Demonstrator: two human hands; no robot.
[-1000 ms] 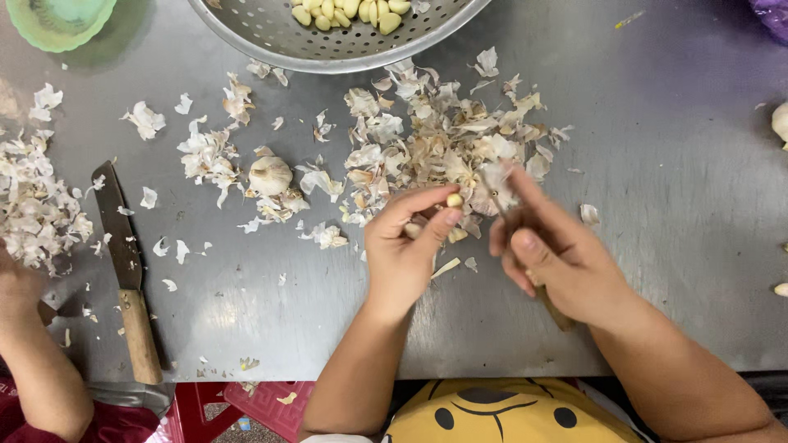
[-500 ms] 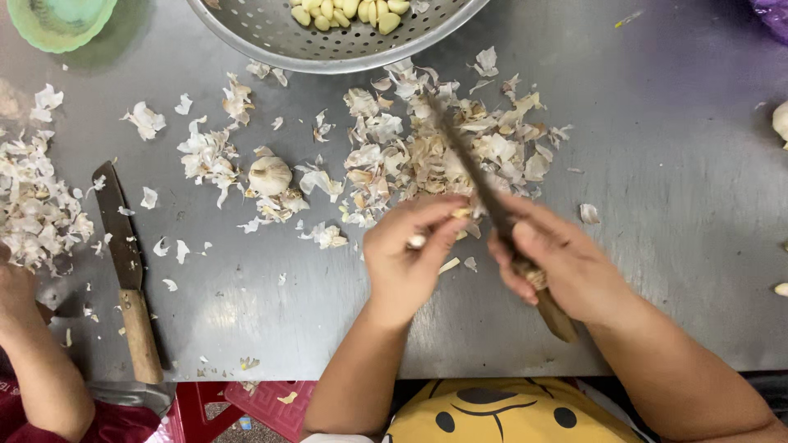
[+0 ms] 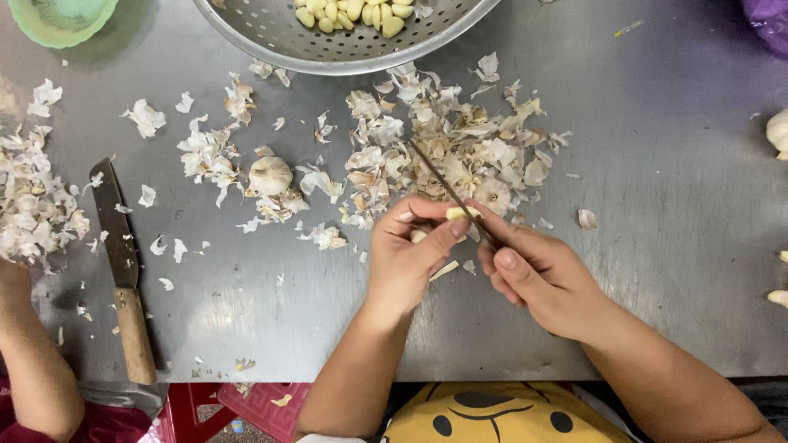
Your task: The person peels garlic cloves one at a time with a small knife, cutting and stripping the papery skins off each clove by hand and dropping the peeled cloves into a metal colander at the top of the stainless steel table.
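My left hand [image 3: 410,254] pinches a pale garlic clove [image 3: 456,213] between thumb and fingers, just above the steel table [image 3: 657,164]. My right hand [image 3: 538,275] grips a thin dark-bladed knife [image 3: 443,182]. Its blade points up and to the left, with its edge against the clove. Right behind both hands lies a heap of dry garlic skins [image 3: 460,148]. A whole garlic bulb [image 3: 270,174] sits to the left among loose skins.
A metal colander [image 3: 271,41] holding peeled cloves stands at the top edge. A wooden-handled knife [image 3: 123,271] lies at left beside another person's arm [image 3: 33,369] and a second skin pile [image 3: 33,201]. A green bowl [image 3: 57,16] is at top left; more garlic [image 3: 778,131] at right.
The knife has swung from lying low in my right hand to pointing up-left across the clove. My left hand has shifted slightly right, still pinching the clove.
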